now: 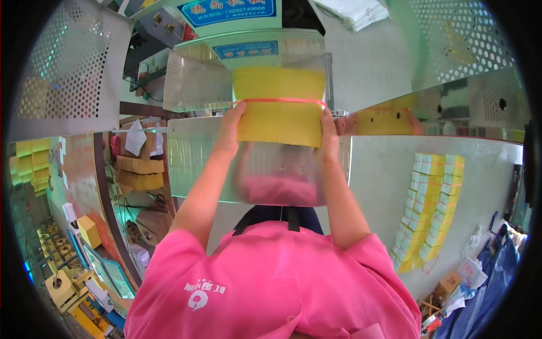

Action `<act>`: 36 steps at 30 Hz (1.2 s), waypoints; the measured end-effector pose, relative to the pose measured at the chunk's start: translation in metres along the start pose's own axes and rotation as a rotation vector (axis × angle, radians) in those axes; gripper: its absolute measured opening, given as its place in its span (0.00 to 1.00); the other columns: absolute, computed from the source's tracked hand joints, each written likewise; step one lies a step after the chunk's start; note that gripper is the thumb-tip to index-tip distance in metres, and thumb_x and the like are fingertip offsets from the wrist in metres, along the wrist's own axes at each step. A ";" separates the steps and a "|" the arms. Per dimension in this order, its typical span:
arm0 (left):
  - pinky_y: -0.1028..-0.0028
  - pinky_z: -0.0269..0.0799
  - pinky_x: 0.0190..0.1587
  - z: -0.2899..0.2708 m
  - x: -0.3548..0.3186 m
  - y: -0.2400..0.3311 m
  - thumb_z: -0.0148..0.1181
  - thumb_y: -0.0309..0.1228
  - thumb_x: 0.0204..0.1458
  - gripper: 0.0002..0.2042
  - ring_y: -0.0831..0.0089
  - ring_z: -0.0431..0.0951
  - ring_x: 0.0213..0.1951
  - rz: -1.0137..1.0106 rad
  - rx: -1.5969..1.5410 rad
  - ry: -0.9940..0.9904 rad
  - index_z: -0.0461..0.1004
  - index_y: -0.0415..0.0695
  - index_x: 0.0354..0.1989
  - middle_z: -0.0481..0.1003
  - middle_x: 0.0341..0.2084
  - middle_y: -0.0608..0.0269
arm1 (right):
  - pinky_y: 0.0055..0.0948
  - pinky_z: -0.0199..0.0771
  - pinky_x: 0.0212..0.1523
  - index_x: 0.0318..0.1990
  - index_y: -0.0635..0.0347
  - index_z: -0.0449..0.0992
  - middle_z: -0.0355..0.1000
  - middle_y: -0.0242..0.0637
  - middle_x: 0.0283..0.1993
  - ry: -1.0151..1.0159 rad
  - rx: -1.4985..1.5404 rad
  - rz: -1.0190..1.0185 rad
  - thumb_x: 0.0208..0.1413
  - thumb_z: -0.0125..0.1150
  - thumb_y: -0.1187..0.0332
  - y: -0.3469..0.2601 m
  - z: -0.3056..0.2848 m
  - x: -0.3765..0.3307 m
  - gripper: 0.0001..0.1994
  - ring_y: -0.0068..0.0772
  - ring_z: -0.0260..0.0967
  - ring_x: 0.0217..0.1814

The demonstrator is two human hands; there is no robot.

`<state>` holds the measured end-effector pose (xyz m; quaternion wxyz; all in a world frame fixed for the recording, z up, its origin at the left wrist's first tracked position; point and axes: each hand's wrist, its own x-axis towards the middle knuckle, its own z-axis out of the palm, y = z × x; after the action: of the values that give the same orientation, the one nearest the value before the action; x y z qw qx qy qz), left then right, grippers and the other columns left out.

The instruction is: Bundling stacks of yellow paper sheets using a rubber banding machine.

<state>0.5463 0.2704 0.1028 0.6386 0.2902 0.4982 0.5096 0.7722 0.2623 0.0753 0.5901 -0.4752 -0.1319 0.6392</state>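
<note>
Between my two hands is a yellow paper bundle, its broad face up. A thin red strap runs across it from side to side. My left hand grips the bundle's left edge, and my right hand presses on the right edge. Both hands sit just below the ends of the strap. Under them lies a shiny steel machine table, which mirrors my pink shirt. The far part of the bundle reaches a perforated metal cover. The bundle's underside is hidden.
Several strapped white-and-yellow bundles stand in two rows on the floor at right. Perforated metal panels flank the machine. Brown cardboard pieces lie at left. A blue sheet and a small carton are at lower right.
</note>
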 end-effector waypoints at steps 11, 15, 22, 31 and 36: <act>0.72 0.62 0.56 -0.008 -0.007 0.008 0.51 0.48 0.60 0.24 0.74 0.70 0.51 0.034 0.087 0.019 0.69 0.40 0.54 0.72 0.49 0.64 | 0.23 0.64 0.53 0.59 0.62 0.69 0.67 0.29 0.51 0.008 -0.364 -0.307 0.64 0.52 0.58 0.024 -0.017 0.018 0.21 0.22 0.63 0.53; 0.70 0.63 0.56 -0.026 -0.039 -0.001 0.49 0.49 0.61 0.25 0.71 0.70 0.52 -0.010 0.110 0.118 0.69 0.38 0.55 0.72 0.51 0.60 | 0.23 0.62 0.55 0.61 0.63 0.66 0.67 0.30 0.52 -0.100 -0.261 -0.118 0.65 0.50 0.59 -0.001 0.002 -0.015 0.23 0.23 0.63 0.54; 0.67 0.64 0.56 -0.085 -0.126 0.019 0.40 0.49 0.65 0.28 0.68 0.72 0.53 -0.097 0.877 -0.062 0.67 0.32 0.55 0.72 0.52 0.52 | 0.29 0.70 0.37 0.45 0.61 0.76 0.73 0.40 0.31 -0.064 -0.732 -0.271 0.63 0.51 0.60 0.018 0.003 -0.108 0.14 0.25 0.69 0.33; 0.69 0.64 0.57 -0.124 -0.136 0.011 0.39 0.42 0.66 0.22 0.68 0.73 0.51 -0.312 -0.103 -0.060 0.68 0.36 0.55 0.73 0.50 0.58 | 0.26 0.72 0.31 0.37 0.65 0.79 0.75 0.41 0.26 0.089 -0.873 -0.470 0.57 0.58 0.72 0.020 0.003 -0.140 0.07 0.24 0.72 0.27; 0.65 0.70 0.43 -0.147 -0.137 0.025 0.38 0.41 0.66 0.21 0.64 0.77 0.36 0.088 1.076 -0.197 0.75 0.36 0.40 0.76 0.30 0.50 | 0.29 0.75 0.34 0.39 0.63 0.79 0.78 0.43 0.33 -0.010 -1.013 -0.664 0.54 0.59 0.77 0.011 0.013 -0.142 0.07 0.35 0.78 0.32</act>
<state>0.4021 0.1295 0.1216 0.4218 0.6428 0.6136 0.1798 0.7346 0.1393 0.1385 0.4578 -0.6276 -0.5638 0.2807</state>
